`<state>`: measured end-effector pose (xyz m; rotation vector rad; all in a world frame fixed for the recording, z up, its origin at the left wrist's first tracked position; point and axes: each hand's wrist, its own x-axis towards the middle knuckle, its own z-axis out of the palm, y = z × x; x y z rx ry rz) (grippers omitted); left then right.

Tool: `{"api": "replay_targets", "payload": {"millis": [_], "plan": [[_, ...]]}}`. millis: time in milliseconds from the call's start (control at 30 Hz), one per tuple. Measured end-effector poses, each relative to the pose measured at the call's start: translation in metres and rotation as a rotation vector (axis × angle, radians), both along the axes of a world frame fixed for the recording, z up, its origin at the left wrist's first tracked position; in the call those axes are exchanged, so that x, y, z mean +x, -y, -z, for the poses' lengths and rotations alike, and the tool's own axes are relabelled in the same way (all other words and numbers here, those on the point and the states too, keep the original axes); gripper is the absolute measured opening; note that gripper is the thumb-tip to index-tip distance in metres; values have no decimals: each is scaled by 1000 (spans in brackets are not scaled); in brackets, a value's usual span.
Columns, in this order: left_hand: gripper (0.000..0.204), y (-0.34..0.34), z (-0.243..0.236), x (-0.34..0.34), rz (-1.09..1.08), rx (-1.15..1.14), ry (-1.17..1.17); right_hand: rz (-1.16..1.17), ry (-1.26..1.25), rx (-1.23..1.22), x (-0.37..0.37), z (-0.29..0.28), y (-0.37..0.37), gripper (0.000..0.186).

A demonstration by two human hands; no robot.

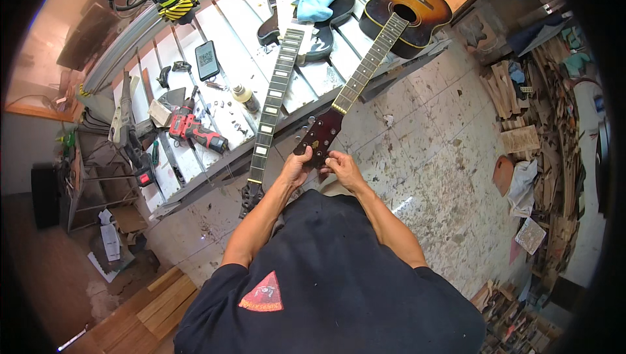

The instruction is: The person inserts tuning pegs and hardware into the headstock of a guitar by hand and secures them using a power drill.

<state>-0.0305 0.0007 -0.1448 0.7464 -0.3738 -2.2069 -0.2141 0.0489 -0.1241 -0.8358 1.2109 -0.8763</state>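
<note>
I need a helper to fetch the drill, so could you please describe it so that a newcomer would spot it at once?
Start at the white slatted workbench and go to its left part. The cordless drill lies on its side there, left of the black guitar's neck. It is the only red-and-black tool among grey clutter.

Both hands (319, 165) at a guitar headstock (319, 138), second guitar neck (270, 106) close at nine o'clock, red drill (195, 131) beyond, bare speckled floor (430, 158) open at three o'clock

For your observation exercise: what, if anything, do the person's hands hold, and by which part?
Both the left hand and the right hand hold the sunburst acoustic guitar by its reddish-brown headstock, at the neck's near end.
</note>
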Motion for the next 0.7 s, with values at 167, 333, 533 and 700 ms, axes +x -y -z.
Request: {"api": "replay_targets", "payload": {"millis": [167, 333, 533, 700], "plan": [[54, -1, 10, 1, -2, -1, -10, 8, -38, -23, 5, -2, -2, 27], [52, 0, 12, 2, -11, -13, 7, 6, -114, -33, 10, -5, -3, 28], [45, 2, -3, 7, 33, 44, 45, -8, -90, -24, 8, -1, -1, 27], [44, 3, -15, 5, 50, 37, -8, 32, -88, -28, -2, 3, 1, 27]]}}
